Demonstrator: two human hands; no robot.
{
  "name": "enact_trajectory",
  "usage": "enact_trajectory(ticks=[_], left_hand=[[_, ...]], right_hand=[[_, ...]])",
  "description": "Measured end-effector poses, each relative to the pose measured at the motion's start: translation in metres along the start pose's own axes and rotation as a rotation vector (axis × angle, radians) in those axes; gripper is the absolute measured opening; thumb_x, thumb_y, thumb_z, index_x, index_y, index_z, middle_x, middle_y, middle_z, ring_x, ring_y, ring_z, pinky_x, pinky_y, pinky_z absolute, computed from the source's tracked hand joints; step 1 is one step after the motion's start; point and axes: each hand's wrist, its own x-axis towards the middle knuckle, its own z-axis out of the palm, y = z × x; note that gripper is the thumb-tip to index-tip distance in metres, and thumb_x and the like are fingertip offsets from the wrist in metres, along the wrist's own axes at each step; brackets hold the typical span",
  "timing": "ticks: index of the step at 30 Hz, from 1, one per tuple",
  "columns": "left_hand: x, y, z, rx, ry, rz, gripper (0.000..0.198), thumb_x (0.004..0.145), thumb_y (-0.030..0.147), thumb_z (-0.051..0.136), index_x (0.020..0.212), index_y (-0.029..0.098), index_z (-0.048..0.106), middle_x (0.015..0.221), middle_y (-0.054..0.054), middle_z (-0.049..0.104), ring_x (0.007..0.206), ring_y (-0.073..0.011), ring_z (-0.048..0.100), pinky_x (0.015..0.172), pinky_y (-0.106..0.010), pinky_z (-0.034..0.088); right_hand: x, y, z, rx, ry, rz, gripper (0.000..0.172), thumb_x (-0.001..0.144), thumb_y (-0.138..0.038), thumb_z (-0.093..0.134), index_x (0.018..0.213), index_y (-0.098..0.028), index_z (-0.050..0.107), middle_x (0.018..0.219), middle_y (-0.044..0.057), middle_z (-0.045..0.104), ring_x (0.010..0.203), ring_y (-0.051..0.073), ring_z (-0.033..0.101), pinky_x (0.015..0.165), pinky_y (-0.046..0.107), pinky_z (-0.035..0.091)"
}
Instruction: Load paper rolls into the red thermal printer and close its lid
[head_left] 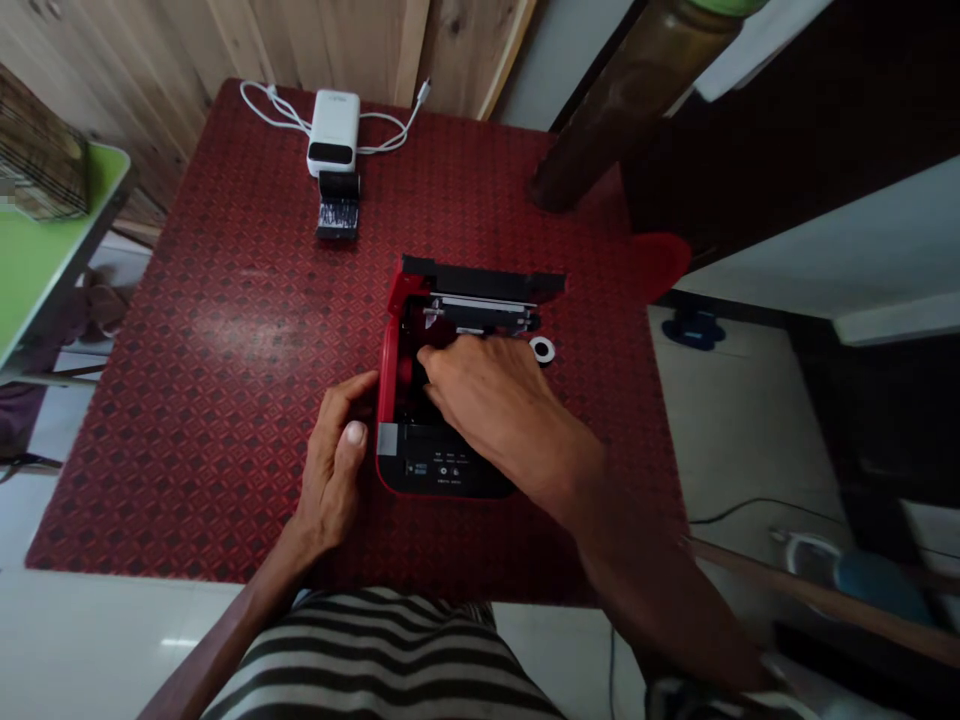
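Note:
A red and black label printer (446, 485) stands on the table with its lid (487, 280) raised at the back. My right hand (487, 385) reaches down into the printer's open compartment, its fingers bent and mostly hidden from me, so whether they grip anything does not show. Along the printer's left side rests my left hand (337, 450), holding nothing, with its thumb apart and its fingertips at or close to the red casing. A small white ring with a dark centre (541, 350) lies just right of the printer, beyond my right hand.
The table (247, 330) has a red patterned top. Near its back edge are a white power bank (334, 125) with white cables and a small black roll with a partly unwound strip (339, 210). A tall brown container (622, 110) with a green lid stands at the back right.

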Motion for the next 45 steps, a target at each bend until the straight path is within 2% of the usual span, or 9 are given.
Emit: enact_trajectory(ticks=[2, 9, 15, 20, 25, 31, 35, 40, 45], left_hand=[[0.000, 0.001, 0.000, 0.014, -0.007, 0.002, 0.066, 0.118, 0.072, 0.044, 0.157, 0.025, 0.068, 0.152, -0.013, 0.074, 0.139, -0.0356, 0.069, 0.119, -0.057, 0.054], [0.000, 0.001, -0.001, 0.055, -0.003, 0.007, 0.064, 0.118, 0.070, 0.044, 0.158, 0.025, 0.068, 0.152, -0.012, 0.075, 0.137, -0.0353, 0.071, 0.114, -0.055, 0.057], [-0.001, 0.001, 0.000, 0.115, 0.031, 0.017, 0.065, 0.118, 0.070, 0.044, 0.157, 0.024, 0.069, 0.155, -0.011, 0.075, 0.142, -0.0355, 0.070, 0.121, -0.055, 0.054], [0.000, 0.001, 0.001, 0.165, 0.069, -0.003, 0.068, 0.115, 0.074, 0.045, 0.154, 0.023, 0.070, 0.149, -0.011, 0.078, 0.138, -0.0364, 0.071, 0.121, -0.056, 0.055], [0.000, 0.003, 0.001, 0.201, 0.081, -0.017, 0.071, 0.114, 0.077, 0.044, 0.152, 0.024, 0.073, 0.140, -0.011, 0.080, 0.134, -0.0364, 0.072, 0.118, -0.054, 0.057], [-0.001, 0.005, 0.002, 0.181, 0.064, -0.004, 0.070, 0.116, 0.075, 0.044, 0.157, 0.024, 0.071, 0.152, -0.010, 0.077, 0.138, -0.0365, 0.072, 0.117, -0.052, 0.057], [0.000, 0.004, 0.002, 0.173, 0.070, -0.002, 0.071, 0.116, 0.075, 0.043, 0.156, 0.023, 0.071, 0.149, -0.011, 0.078, 0.137, -0.0375, 0.073, 0.114, -0.052, 0.058], [-0.001, 0.004, 0.000, 0.172, 0.069, -0.057, 0.075, 0.114, 0.079, 0.043, 0.155, 0.024, 0.072, 0.143, -0.012, 0.079, 0.132, -0.0380, 0.073, 0.114, -0.054, 0.057], [-0.001, 0.003, 0.000, 0.130, 0.067, -0.073, 0.073, 0.114, 0.078, 0.043, 0.154, 0.024, 0.072, 0.147, -0.012, 0.078, 0.137, -0.0382, 0.072, 0.119, -0.057, 0.054]], right_hand=[[-0.010, 0.002, 0.001, -0.051, 0.028, 0.056, 0.018, 0.105, -0.012, 0.072, 0.113, -0.018, 0.087, 0.092, 0.014, 0.088, 0.082, 0.031, 0.084, 0.063, 0.036, 0.050], [-0.093, 0.038, 0.006, 0.392, 0.645, 0.027, 0.018, 0.103, -0.021, 0.082, 0.120, -0.026, 0.084, 0.089, 0.001, 0.082, 0.076, 0.020, 0.073, 0.075, 0.036, 0.058], [-0.138, 0.074, 0.076, 0.744, 0.670, 0.423, 0.021, 0.095, -0.028, 0.084, 0.116, -0.029, 0.086, 0.089, -0.002, 0.078, 0.070, 0.018, 0.066, 0.064, 0.032, 0.055], [-0.124, 0.060, 0.122, 0.778, 0.549, 0.397, 0.019, 0.097, -0.029, 0.073, 0.111, -0.026, 0.085, 0.095, 0.003, 0.086, 0.075, 0.021, 0.074, 0.072, 0.036, 0.063], [-0.125, 0.057, 0.120, 0.780, 0.502, 0.347, 0.028, 0.097, -0.025, 0.069, 0.120, -0.024, 0.086, 0.112, 0.009, 0.090, 0.096, 0.026, 0.082, 0.093, 0.046, 0.068], [-0.147, 0.084, 0.107, 0.794, 0.347, 0.373, 0.047, 0.095, -0.016, 0.066, 0.139, -0.026, 0.082, 0.111, 0.005, 0.092, 0.081, 0.022, 0.084, 0.085, 0.041, 0.071], [-0.130, 0.108, 0.101, 0.750, 0.490, 0.438, 0.031, 0.102, -0.025, 0.069, 0.129, -0.023, 0.084, 0.115, 0.009, 0.090, 0.100, 0.026, 0.086, 0.095, 0.046, 0.069], [-0.072, 0.115, 0.106, 0.748, 0.612, 0.434, 0.046, 0.089, -0.031, 0.085, 0.134, -0.023, 0.076, 0.128, 0.012, 0.084, 0.103, 0.027, 0.080, 0.091, 0.045, 0.066], [-0.041, 0.113, 0.112, 0.738, 0.656, 0.409, 0.020, 0.091, -0.031, 0.079, 0.108, -0.025, 0.073, 0.111, 0.008, 0.082, 0.107, 0.028, 0.076, 0.099, 0.047, 0.062]])
